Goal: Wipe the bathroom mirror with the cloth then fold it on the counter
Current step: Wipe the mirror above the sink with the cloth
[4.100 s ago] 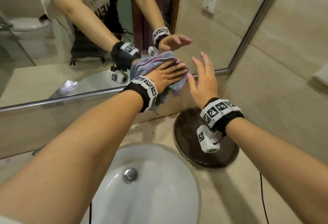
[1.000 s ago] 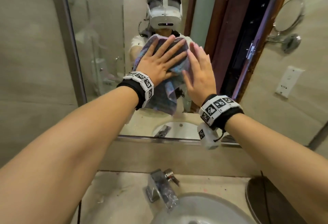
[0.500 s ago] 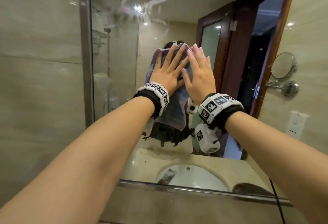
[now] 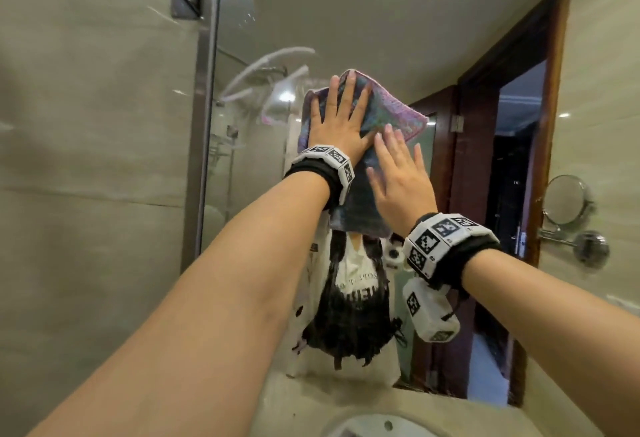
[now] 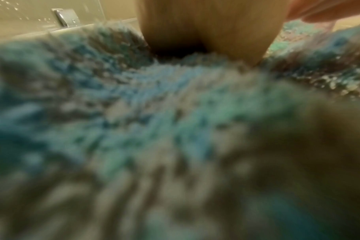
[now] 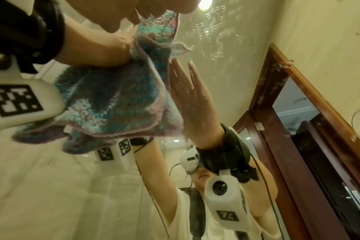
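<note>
A knitted blue, purple and pink cloth [image 4: 391, 107] lies spread against the upper part of the mirror [image 4: 363, 21]. My left hand [image 4: 337, 125] presses flat on it with fingers spread and straight. My right hand [image 4: 398, 177] lies flat just below and to the right, fingers straight, over the cloth's lower edge. In the left wrist view the cloth [image 5: 154, 113] fills the frame, blurred, under the palm [image 5: 206, 24]. The right wrist view shows the cloth [image 6: 113, 100] hanging under the left hand [image 6: 97, 48], beside my right hand's reflection.
Wet smears [image 4: 263, 69] streak the glass left of the cloth. The mirror's metal edge [image 4: 204, 125] and a tiled wall [image 4: 86, 194] lie to the left. The white basin [image 4: 381, 426] is at the bottom. A door and a round wall mirror [image 4: 568, 199] show as reflections.
Both hands have slid the cloth upward from the mirror's lower right edge to its upper part. The right hand now sits lower than the left.
</note>
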A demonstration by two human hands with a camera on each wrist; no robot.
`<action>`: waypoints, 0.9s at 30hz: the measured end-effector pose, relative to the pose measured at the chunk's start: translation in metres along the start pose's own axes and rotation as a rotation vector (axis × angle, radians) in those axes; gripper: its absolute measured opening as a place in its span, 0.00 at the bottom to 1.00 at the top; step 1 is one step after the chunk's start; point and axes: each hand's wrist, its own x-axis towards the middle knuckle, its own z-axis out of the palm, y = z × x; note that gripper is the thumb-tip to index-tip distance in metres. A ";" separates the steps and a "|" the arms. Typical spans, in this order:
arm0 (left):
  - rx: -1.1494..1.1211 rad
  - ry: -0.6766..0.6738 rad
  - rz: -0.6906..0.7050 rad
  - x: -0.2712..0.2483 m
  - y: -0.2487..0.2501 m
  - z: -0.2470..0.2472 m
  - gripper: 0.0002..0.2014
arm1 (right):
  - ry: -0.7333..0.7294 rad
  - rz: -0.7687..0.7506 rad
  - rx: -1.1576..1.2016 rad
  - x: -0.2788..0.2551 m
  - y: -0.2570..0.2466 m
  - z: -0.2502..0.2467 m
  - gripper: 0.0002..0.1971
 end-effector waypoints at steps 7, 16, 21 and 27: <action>-0.038 0.058 -0.022 0.023 -0.031 -0.009 0.35 | 0.062 0.046 -0.016 0.035 -0.003 -0.004 0.31; -0.076 0.149 -0.228 0.033 -0.094 -0.013 0.35 | 0.154 0.038 -0.115 0.041 0.008 0.012 0.29; -0.091 0.143 -0.280 0.027 -0.112 -0.012 0.37 | 0.147 0.050 -0.077 0.038 0.009 0.014 0.29; -0.087 0.145 -0.350 0.009 -0.120 -0.003 0.38 | 0.120 0.045 -0.024 0.029 -0.003 0.024 0.29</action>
